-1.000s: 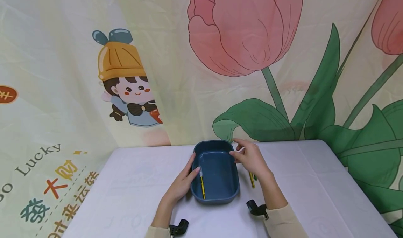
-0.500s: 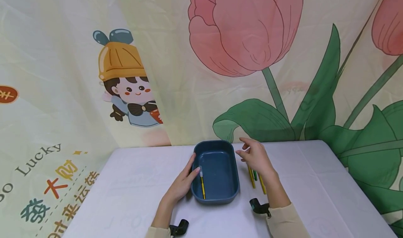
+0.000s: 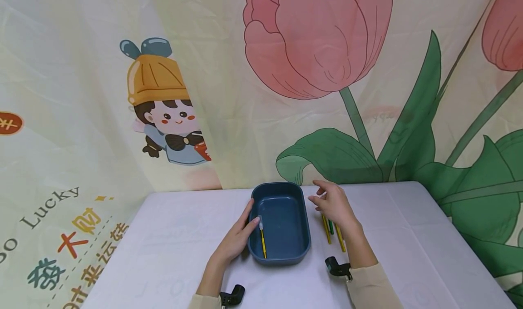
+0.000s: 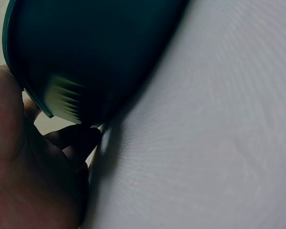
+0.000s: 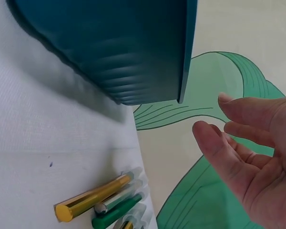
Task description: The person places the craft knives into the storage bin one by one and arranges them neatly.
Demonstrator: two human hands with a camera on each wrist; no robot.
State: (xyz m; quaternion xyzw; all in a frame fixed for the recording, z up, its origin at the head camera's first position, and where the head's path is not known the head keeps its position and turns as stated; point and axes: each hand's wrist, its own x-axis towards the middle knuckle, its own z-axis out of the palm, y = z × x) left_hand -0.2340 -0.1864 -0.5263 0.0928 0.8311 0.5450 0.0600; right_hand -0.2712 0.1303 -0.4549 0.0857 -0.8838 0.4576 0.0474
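A dark blue rectangular bin (image 3: 287,229) stands on the white-covered table. My left hand (image 3: 234,239) grips its left wall, thumb over the rim and the other fingers outside, partly hidden by the wall. Inside the bin, along the left wall, lies a yellow pen (image 3: 263,241) with a clear cap. My right hand (image 3: 334,207) hovers to the right of the bin, apart from it, fingers loosely bent around air. Below that hand lie several capped pens, among them a gold pen (image 5: 93,196), a silver pen (image 5: 118,197) and a green pen (image 5: 118,212).
The table's white cloth (image 3: 175,250) reaches back to a printed curtain (image 3: 229,95) with tulips and a cartoon figure. Small black wrist cameras sit at both cuffs, the left camera (image 3: 234,295) and the right camera (image 3: 337,267).
My right hand has moved right, off the bin's right rim, uncovering more of the pens on the table. My left hand, the bin and the pen inside have stayed put.
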